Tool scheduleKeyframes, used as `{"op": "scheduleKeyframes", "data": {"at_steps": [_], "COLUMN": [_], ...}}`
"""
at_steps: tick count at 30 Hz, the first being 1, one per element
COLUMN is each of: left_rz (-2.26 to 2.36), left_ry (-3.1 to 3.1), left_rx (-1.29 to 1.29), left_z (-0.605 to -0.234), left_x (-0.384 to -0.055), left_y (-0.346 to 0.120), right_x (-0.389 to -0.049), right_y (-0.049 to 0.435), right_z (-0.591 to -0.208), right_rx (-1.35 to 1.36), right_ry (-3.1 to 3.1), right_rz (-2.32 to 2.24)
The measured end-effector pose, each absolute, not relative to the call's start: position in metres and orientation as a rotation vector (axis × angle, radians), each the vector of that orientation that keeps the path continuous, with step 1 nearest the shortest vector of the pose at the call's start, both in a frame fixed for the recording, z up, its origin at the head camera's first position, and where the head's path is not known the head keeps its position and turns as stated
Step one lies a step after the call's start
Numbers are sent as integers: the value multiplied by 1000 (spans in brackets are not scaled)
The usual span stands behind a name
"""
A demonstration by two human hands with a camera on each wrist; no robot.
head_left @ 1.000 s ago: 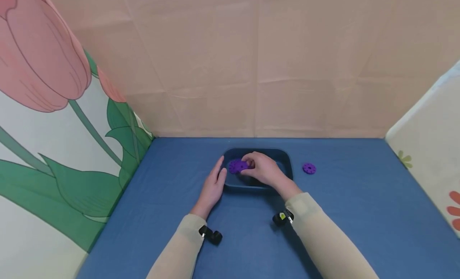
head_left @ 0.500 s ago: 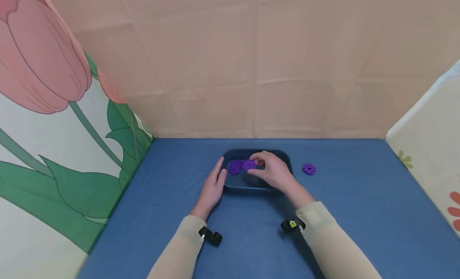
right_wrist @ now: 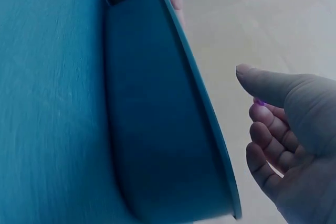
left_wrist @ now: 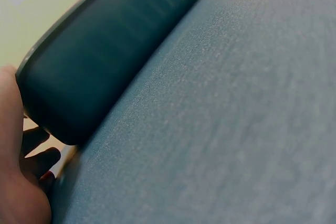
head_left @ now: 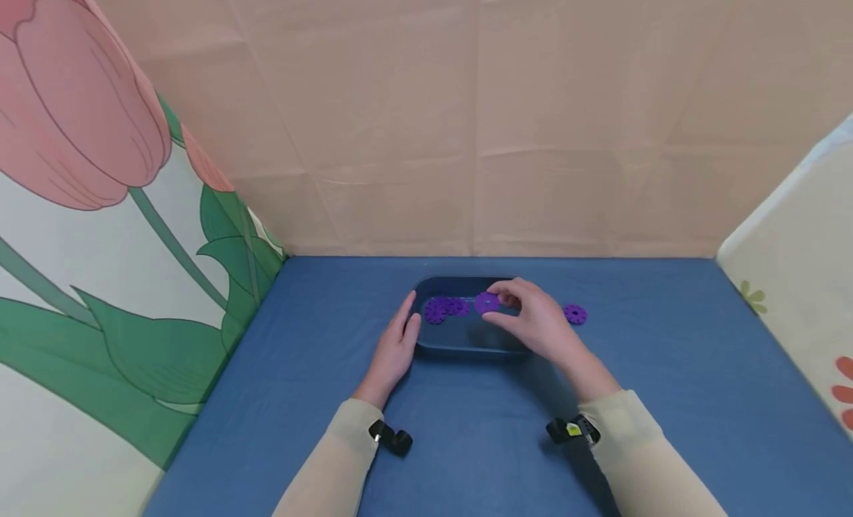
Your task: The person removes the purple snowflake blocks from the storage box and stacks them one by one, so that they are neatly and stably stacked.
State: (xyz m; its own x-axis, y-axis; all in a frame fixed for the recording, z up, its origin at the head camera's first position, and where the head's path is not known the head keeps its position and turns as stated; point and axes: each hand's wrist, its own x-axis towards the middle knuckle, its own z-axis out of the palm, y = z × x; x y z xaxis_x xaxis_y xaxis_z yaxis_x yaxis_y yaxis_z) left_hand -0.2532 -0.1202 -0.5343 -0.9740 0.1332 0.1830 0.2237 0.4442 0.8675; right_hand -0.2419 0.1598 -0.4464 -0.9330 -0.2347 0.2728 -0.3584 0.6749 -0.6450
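A dark blue rectangular tray [head_left: 466, 350] stands at the back of the table, between both hands. My left hand [head_left: 393, 348] rests against its left end with fingers and thumb extended; the left wrist view has this hand [left_wrist: 21, 182] beside the tray's outer wall [left_wrist: 100, 56]. Over the tray's right part, my right hand [head_left: 536, 317] pinches a round purple disc [head_left: 486, 303] by its edge between thumb and fingers. In the right wrist view the right hand [right_wrist: 299, 135] hides most of the disc, leaving a purple sliver [right_wrist: 259, 102]. Overlapping purple discs with holes [head_left: 435, 311] lie at the tray's left end.
Another purple disc [head_left: 575, 314] with holes lies on the blue tabletop [head_left: 666, 369], just right of the tray. A beige hanging sheet [head_left: 533, 132] closes off the back. A flower-printed sheet [head_left: 166, 265] borders the left side, and a pale printed sheet [head_left: 800, 280] the right.
My right hand has moved right with a purple disc, away from the discs at the tray's left end. My left hand and the tray have stayed in place.
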Motion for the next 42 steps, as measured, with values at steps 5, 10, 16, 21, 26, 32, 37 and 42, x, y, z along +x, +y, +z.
{"op": "scheduleKeyframes", "data": {"at_steps": [5,10,16,21,26,32,37,42], "left_rz": [-1580,-1585,-1584,-1587,-1576,-1558,-1558,-1568], "left_ry": [-2603,-2599,-2602,-2598,-2594,-2598,-2601,-2596], "left_rx": [-313,-312,-310,-316,-334,-342,-337,-339], "left_z": [-535,-535,-535,-535,-536,-539,-538,-538], "left_x": [-254,-254,-253,-253,-254,-255,-255,-254], "left_y": [-120,-120,-119,-119,-120,-121,-120,-120], "right_x": [-236,-232,-230,-228,-228,-230,-231,-233], "right_y": [172,184,201,218,235,255,267,279], "right_z": [-445,-445,-448,-450,-453,-462,-467,-471], "right_rx": [477,460,385,366,335,251,192,139], "right_ry": [-2701,-2697,-2709,-2688,-2668,-2657,-2647,-2627], "right_rz": [1087,1045,1020,1017,1006,1002,1006,1032]}}
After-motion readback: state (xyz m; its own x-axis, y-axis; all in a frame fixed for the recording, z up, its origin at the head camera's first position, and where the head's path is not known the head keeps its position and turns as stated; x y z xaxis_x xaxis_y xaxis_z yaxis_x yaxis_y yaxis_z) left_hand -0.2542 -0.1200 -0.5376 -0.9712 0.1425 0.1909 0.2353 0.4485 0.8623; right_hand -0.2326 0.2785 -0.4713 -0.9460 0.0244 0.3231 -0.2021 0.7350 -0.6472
